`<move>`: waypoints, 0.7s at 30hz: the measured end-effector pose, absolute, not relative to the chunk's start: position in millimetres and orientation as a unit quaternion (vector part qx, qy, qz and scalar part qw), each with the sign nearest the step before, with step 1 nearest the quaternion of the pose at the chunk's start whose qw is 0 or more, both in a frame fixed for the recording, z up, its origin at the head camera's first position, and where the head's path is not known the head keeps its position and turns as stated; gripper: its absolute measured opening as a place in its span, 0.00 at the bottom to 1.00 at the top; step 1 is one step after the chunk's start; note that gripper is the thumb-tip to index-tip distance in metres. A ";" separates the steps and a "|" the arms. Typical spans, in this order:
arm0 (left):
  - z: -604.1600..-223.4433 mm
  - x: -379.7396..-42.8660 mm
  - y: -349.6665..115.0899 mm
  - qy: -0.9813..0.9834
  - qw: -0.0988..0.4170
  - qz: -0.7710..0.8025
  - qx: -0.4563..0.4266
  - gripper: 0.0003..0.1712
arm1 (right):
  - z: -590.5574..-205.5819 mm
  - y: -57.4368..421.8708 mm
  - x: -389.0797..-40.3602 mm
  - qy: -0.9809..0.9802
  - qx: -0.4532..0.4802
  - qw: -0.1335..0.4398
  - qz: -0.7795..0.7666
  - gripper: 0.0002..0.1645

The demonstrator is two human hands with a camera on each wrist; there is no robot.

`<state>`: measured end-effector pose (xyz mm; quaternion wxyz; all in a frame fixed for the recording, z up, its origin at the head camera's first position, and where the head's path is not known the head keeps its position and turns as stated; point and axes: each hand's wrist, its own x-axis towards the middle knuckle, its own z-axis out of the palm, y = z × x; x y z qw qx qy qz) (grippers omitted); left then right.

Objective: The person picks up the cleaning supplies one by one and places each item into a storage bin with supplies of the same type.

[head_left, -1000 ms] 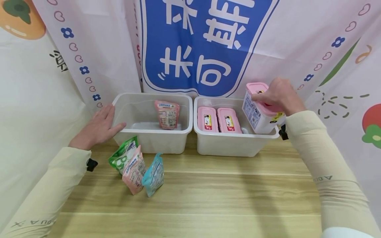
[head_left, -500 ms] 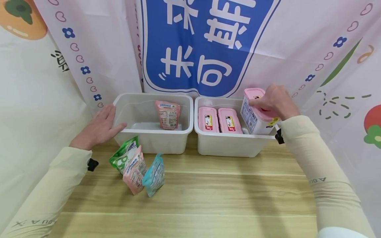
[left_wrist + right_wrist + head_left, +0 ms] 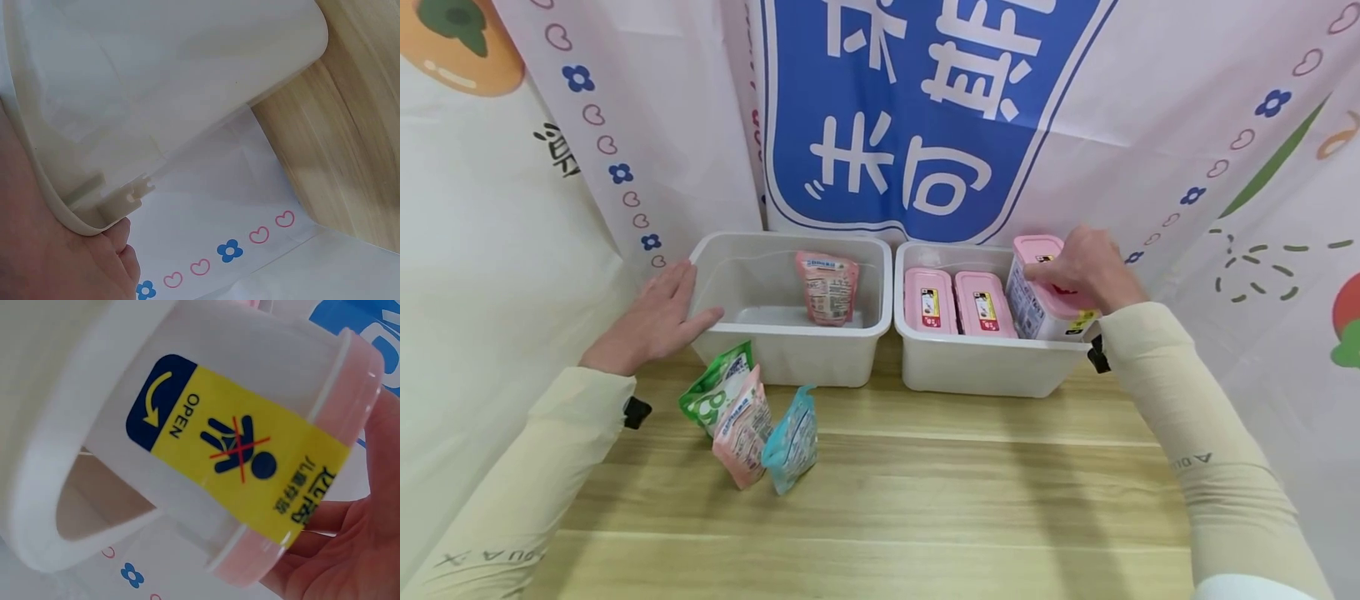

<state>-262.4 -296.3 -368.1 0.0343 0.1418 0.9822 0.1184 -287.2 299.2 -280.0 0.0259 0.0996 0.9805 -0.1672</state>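
My right hand (image 3: 1088,268) grips a white plastic box with a pink lid (image 3: 1028,298) across its top. The box is partly inside the right white bin (image 3: 981,367), slightly tilted. In the right wrist view, a yellow warning sticker (image 3: 244,450) runs over the box's end and lid edge. Two more pink-lidded boxes (image 3: 930,300) sit side by side in that bin. My left hand (image 3: 651,318) rests on the left end of the left white bin (image 3: 797,358), thumb spread along its rim. One pink pouch (image 3: 830,290) stands inside that bin.
On the wooden table (image 3: 925,492), in front of the left bin, stand a green pouch (image 3: 718,392), another pink pouch (image 3: 745,433) and a blue pouch (image 3: 793,442). A printed cloth (image 3: 662,100) hangs behind the bins and along both sides.
My right hand has lowered the pink-lidded box deeper into the right bin and slightly left. My left hand has stayed on the left bin.
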 end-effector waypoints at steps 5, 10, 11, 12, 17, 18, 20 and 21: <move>-367.4 -263.4 -295.2 0.982 0.033 0.117 0.144 0.58 | -285.0 299.1 -288.9 0.981 0.097 0.028 -0.164 0.35; -367.5 -263.1 -295.7 0.982 0.031 0.118 0.145 0.58 | -290.9 298.9 -288.7 0.981 0.099 0.031 -0.163 0.33; -367.7 -262.9 -295.9 0.982 0.030 0.119 0.145 0.58 | -292.4 299.1 -288.8 0.981 0.098 0.031 -0.163 0.33; -367.9 -262.9 -296.0 0.982 0.030 0.119 0.145 0.58 | -293.8 299.1 -288.7 0.981 0.099 0.031 -0.163 0.33; -367.9 -263.2 -296.6 0.982 0.030 0.118 0.146 0.58 | -300.4 300.3 -290.2 0.981 0.098 0.037 -0.160 0.33; -367.8 -263.3 -296.8 0.982 0.031 0.118 0.146 0.58 | -301.4 300.4 -290.7 0.982 0.097 0.038 -0.157 0.33; -368.4 -263.6 -296.7 0.982 0.030 0.118 0.147 0.58 | -303.7 301.1 -291.3 0.983 0.097 0.040 -0.151 0.33; -368.7 -263.7 -296.7 0.982 0.030 0.118 0.147 0.58 | -304.8 301.4 -291.6 0.983 0.098 0.040 -0.149 0.33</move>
